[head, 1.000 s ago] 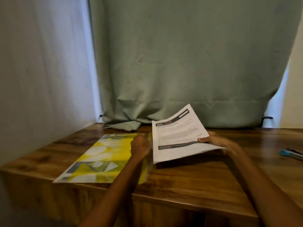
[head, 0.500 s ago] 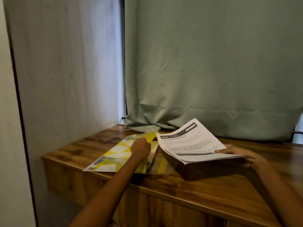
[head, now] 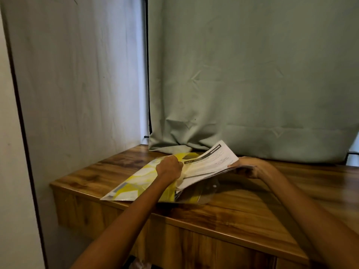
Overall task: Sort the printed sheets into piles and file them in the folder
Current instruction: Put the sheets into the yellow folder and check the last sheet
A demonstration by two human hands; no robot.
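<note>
1. The scene is dim and warm-toned overall, with soft contrast.
2. Cool daylight enters through a pale strip left of the curtain (head: 252, 74), upper centre of the frame, and a small bright patch at the right edge.
3. The wall (head: 81, 74) at left catches a faint bluish wash near that strip and darkens toward the left.
4. The sheets (head: 209, 164) cast a dark shadow on the table (head: 252, 206) beneath them, at centre.
5. A dull sheen lies on the tabletop at centre right.
6. The left hand (head: 170, 168) and the print on the sheets are motion-blurred.
7. Straight lines bow at the left edge from the wide lens.
8. Fine detail is smeared and noisy throughout.
</note>
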